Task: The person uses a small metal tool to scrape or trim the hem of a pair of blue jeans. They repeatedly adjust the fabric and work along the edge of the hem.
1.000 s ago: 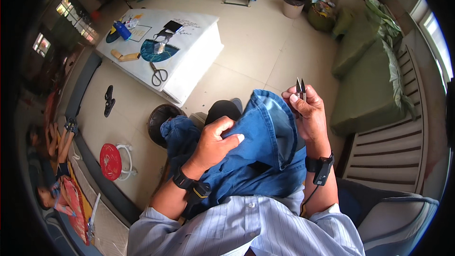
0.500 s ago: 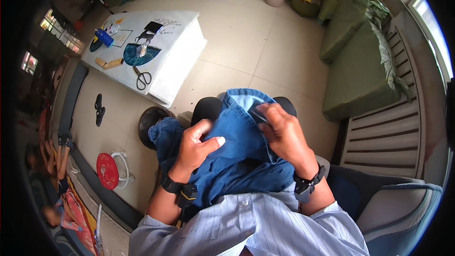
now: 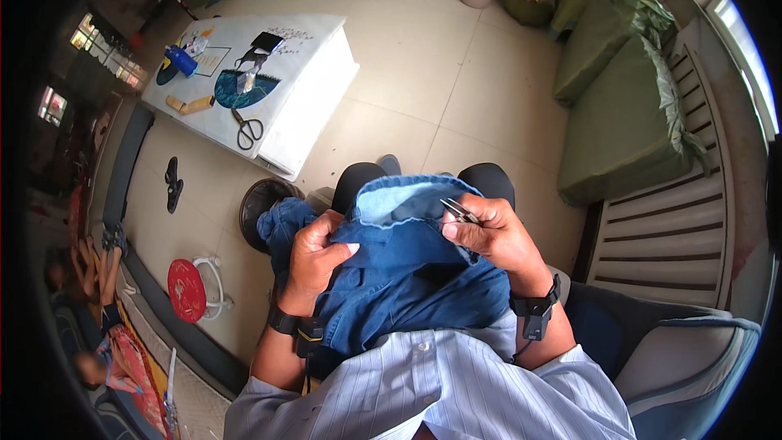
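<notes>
Stretching between the left hand point(image 3: 316, 259) pinching it and the right hand point(image 3: 495, 236) gripping snips point(image 3: 461, 211) is blue denim point(image 3: 399, 251).

Left hand point(image 3: 314, 257) grips blue denim garment point(image 3: 391, 253); right hand point(image 3: 493, 232) holds metal snips point(image 3: 463, 213).

The garment point(image 3: 389, 246) is matt denim cloth, the snips point(image 3: 460, 210) metal, the floor point(image 3: 407, 73) smooth.

This looks like a living room in a home. Lower left, a person point(image 3: 130, 376) is on a long soft seat point(image 3: 198, 398). Upper left is a big white table point(image 3: 314, 110). A red stool point(image 3: 186, 290) and a slipper point(image 3: 173, 186) are on the floor point(image 3: 399, 114) at the left.
</notes>
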Demonstrator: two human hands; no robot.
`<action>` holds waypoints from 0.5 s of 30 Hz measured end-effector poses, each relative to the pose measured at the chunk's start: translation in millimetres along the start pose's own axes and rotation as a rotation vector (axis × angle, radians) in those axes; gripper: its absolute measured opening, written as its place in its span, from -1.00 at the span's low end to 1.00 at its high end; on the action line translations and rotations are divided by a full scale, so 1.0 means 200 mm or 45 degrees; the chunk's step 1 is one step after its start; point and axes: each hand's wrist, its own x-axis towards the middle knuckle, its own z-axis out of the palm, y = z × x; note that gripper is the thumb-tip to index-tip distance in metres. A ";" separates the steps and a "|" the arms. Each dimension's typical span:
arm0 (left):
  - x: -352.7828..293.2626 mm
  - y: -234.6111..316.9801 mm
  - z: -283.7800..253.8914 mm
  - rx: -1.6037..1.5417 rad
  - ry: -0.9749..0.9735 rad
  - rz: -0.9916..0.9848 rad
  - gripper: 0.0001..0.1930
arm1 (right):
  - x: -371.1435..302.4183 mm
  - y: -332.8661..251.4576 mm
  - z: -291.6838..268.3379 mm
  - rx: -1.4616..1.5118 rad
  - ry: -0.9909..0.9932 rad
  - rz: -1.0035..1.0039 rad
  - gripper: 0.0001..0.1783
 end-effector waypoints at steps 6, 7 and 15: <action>0.02 0.00 0.02 -0.078 0.064 -0.017 -0.73 | -0.06 -0.01 0.01 0.381 -0.030 -0.006 -0.83; 0.02 0.01 0.03 -0.104 0.086 -0.033 -0.76 | -0.07 -0.01 0.01 0.443 -0.012 -0.013 -0.83; 0.04 -0.07 -0.01 -0.041 0.172 0.021 -0.69 | -0.11 0.05 -0.03 0.921 0.012 -0.153 -0.83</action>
